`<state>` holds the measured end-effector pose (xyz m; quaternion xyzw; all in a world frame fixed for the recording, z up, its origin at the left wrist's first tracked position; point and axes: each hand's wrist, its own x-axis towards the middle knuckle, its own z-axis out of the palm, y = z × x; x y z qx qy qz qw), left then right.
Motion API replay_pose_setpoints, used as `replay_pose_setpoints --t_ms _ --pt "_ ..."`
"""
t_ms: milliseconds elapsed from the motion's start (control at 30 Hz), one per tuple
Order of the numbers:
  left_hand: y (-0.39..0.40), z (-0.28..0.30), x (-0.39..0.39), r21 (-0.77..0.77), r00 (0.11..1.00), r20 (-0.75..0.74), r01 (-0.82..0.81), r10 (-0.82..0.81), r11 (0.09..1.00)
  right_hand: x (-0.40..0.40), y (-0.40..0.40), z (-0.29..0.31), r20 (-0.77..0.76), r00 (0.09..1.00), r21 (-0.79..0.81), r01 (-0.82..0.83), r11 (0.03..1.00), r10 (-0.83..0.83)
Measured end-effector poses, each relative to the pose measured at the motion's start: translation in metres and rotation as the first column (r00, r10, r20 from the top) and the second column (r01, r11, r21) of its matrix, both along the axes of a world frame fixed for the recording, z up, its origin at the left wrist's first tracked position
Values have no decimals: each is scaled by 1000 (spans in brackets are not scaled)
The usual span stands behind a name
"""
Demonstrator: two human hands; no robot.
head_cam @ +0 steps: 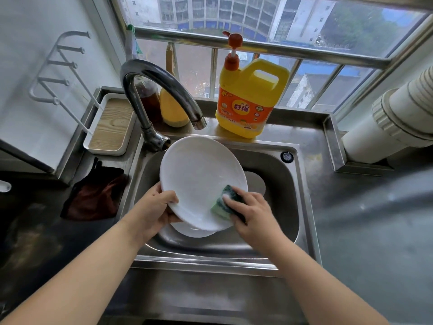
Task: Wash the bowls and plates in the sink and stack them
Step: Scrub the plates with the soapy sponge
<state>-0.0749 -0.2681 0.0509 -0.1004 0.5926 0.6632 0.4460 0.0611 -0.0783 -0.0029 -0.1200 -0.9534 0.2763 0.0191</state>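
Carefully, I hold the white plate tilted over the sink, my left hand clamped on its near rim, thumb on top. It looks stiff, breakable and probably slick. My right hand presses the sponge against it, fingers curled round.

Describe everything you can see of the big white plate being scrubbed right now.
The white plate is round, glossy, ceramic-looking, with a shallow well and a wet sheen. It is held tilted above the sink, its far rim near the faucet spout. The left hand grips its lower-left rim, thumb on the face. The right hand presses a green sponge against its lower-right edge. More white dishes lie beneath it.
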Motion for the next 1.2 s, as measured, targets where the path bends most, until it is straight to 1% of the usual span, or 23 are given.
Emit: replay_pose_setpoints --t_ms 67,133,167,200,300,333,367,433,500,567,600,667,700,733,833,867,900,933,1033,1100,1200 --pt "-3 1 -4 -19 999 14 44 -43 999 -3 15 0 94 991 126 85 988 -97" --pt "-2 1 -7 -18 998 23 57 -56 998 -6 14 2 170 975 160 117 980 -144" --pt "0 0 -7 -13 999 25 46 -45 999 -7 8 5 159 977 130 125 984 -145" --pt "3 1 -7 -6 999 25 27 -26 1000 -9 -2 10 115 986 69 114 991 -122" --pt "10 -2 -2 22 1000 15 4 -4 1000 -10 -42 23 6 1000 -168 -23 986 25" --pt "10 -2 0 27 1000 15 5 -6 1000 -9 -51 24 -15 999 -209 -53 976 51" --pt "10 -2 1 33 1000 18 4 -5 999 -8 -53 26 -40 997 -213 -73 974 66" --pt "7 -1 1 46 1000 30 -8 7 999 -9 -41 24 -91 991 -135 -106 985 95" --pt "2 0 -2 35 1000 31 1 -2 999 -9 -18 17 -95 994 -39 -56 998 52" --pt "-2 2 -3 18 998 32 50 -50 999 -12 7 12 -27 997 46 78 996 -77" --pt "-3 2 -3 19 997 35 74 -75 997 -13 16 11 34 990 78 136 988 -139" --pt "-2 2 -2 29 995 38 92 -93 995 -17 20 13 99 974 129 190 973 -203" --pt "0 2 -1 37 996 39 82 -83 996 -18 15 16 102 973 119 196 973 -208" --pt "3 2 -1 43 997 42 57 -59 997 -19 7 20 82 979 71 179 981 -185" --pt "8 -1 -3 63 999 43 -7 4 998 -14 -32 30 -10 1000 -146 -10 989 8" --pt "8 -2 -4 62 999 38 -7 4 998 -11 -42 30 -19 998 -186 -56 981 54" --pt "7 -3 -4 59 999 35 -7 5 998 -9 -46 30 -30 997 -192 -77 978 72" --pt "6 -4 -4 55 999 37 -10 7 998 -9 -43 29 -48 996 -171 -85 982 77" --pt "-1 -5 -8 44 999 43 -14 12 999 -10 -14 22 -72 996 -25 -55 998 53" --pt "-6 -3 -10 23 999 31 28 -29 999 -9 12 17 -36 999 42 41 998 -40" --pt "-11 -2 -7 29 989 36 140 -141 990 -10 38 15 15 984 98 175 980 -177"
